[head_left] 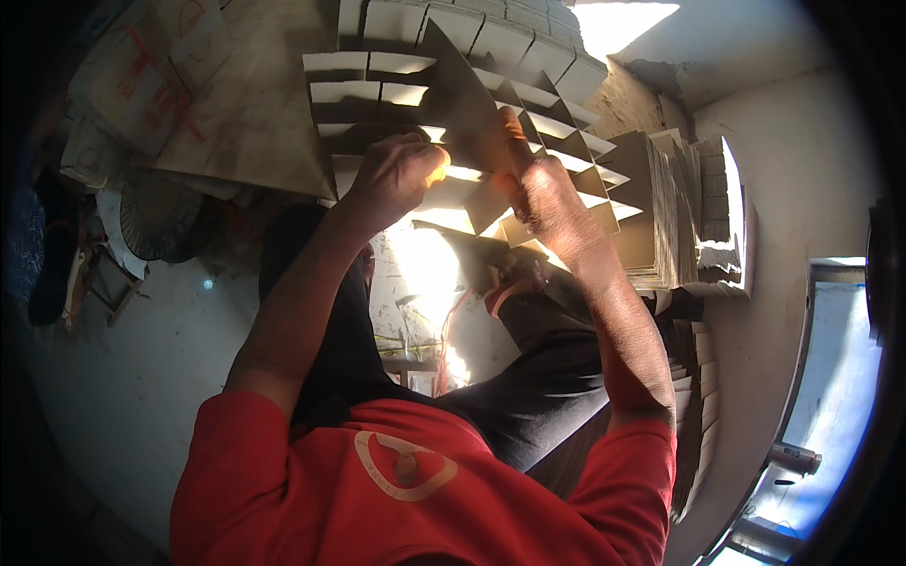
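A grid of slotted cardboard dividers (340,92) stands before me, its grey strips crossing to form open cells. My left hand (389,174) is closed at its near left side, fingers curled and thumb brightly lit; what lies between those fingers is hidden. On the right, my right hand (547,193) grips a broad cardboard strip (462,94) that slants across the grid, with the index finger stretched along its edge. Strong sunlight falls between the strips and blurs some edges near both hands.
Stacked cardboard sheets (665,212) stand to the right by the wall. More packed dividers (510,38) lie behind the grid. A large flat board (255,94) is at the left, beside cartons (132,80) with red marks. Below are my dark-trousered legs (528,396).
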`<state>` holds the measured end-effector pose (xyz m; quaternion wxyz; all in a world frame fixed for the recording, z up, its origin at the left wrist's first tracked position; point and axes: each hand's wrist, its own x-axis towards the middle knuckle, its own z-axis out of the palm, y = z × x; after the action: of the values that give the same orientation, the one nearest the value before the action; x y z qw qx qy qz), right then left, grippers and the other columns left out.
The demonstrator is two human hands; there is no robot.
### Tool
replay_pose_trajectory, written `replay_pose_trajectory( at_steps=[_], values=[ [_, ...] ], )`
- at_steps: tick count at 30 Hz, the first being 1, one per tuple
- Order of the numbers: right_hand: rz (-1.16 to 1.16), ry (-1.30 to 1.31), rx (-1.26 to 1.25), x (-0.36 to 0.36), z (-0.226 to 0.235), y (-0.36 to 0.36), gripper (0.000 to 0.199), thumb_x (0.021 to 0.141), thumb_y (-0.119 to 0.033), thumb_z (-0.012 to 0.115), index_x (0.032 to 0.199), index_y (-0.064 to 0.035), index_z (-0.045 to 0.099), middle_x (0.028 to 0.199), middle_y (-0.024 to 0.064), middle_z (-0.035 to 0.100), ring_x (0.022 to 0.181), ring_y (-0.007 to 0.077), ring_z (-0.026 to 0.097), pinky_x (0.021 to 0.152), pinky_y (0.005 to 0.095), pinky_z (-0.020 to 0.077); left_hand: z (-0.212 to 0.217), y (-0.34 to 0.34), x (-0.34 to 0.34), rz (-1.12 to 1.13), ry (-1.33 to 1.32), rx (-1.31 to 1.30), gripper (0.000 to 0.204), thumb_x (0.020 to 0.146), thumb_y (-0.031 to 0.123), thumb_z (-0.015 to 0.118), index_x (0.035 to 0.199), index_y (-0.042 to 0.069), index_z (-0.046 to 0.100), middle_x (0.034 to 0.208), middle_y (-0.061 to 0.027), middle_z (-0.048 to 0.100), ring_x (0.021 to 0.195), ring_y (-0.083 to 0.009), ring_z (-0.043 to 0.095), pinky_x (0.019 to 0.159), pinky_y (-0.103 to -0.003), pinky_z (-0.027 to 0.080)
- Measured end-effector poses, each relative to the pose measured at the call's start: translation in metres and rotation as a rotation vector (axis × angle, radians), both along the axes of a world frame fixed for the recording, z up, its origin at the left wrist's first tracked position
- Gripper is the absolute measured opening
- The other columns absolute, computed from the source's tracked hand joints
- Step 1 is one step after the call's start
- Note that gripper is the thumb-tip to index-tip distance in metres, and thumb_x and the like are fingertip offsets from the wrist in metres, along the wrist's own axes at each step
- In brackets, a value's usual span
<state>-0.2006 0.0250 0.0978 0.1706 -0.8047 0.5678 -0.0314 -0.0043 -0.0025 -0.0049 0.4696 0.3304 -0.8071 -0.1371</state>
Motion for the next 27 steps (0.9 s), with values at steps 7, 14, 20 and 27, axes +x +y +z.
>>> replay_pose_trajectory(
  at_steps=[7, 14, 20, 27],
  values=[
    [0.000, -0.001, 0.042, -0.010, -0.027, 0.003, 0.060, 0.079, 0.004, 0.058, 0.135, 0.0020, 0.036, 0.085, 0.0206, 0.066, 0.084, 0.0350, 0.066, 0.070, 0.0420, 0.0545, 0.002, 0.003, 0.005, -0.018, -0.066, 0.095, 0.013, 0.074, 0.001, 0.068, 0.086, -0.002, 0.065, 0.078, -0.0143, 0.063, 0.075, -0.0286, 0.062, 0.068, -0.037, 0.050],
    [-0.052, -0.026, -0.012, -0.001, -0.007, 0.025, 0.087, 0.075, 0.005, 0.060, 0.149, -0.0040, 0.013, 0.080, 0.0181, 0.065, 0.077, 0.0336, 0.066, 0.065, 0.0402, 0.0536, 0.029, 0.004, 0.013, 0.094, -0.207, 0.166, 0.029, 0.075, 0.017, 0.074, 0.099, 0.001, 0.068, 0.081, -0.0128, 0.064, 0.077, -0.0294, 0.061, 0.072, -0.037, 0.049],
    [0.001, -0.018, -0.121, -0.006, -0.030, 0.025, 0.084, 0.075, 0.002, 0.063, 0.147, -0.0027, 0.021, 0.081, 0.0183, 0.065, 0.074, 0.0318, 0.066, 0.064, 0.0401, 0.0537, 0.017, 0.011, 0.001, 0.041, -0.444, 0.252, 0.012, 0.077, 0.012, 0.064, 0.077, 0.001, 0.059, 0.076, -0.0153, 0.061, 0.080, -0.0321, 0.062, 0.070, -0.041, 0.048],
    [-0.406, -0.347, -0.198, -0.012, -0.033, 0.039, 0.049, 0.079, -0.038, 0.075, 0.108, -0.0014, 0.060, 0.084, 0.0159, 0.067, 0.071, 0.0329, 0.066, 0.068, 0.0413, 0.0530, 0.009, 0.011, 0.004, 0.096, -0.399, 0.214, 0.009, 0.077, 0.010, 0.064, 0.077, 0.002, 0.059, 0.075, -0.0138, 0.062, 0.078, -0.0318, 0.062, 0.069, -0.041, 0.049]
  ],
)
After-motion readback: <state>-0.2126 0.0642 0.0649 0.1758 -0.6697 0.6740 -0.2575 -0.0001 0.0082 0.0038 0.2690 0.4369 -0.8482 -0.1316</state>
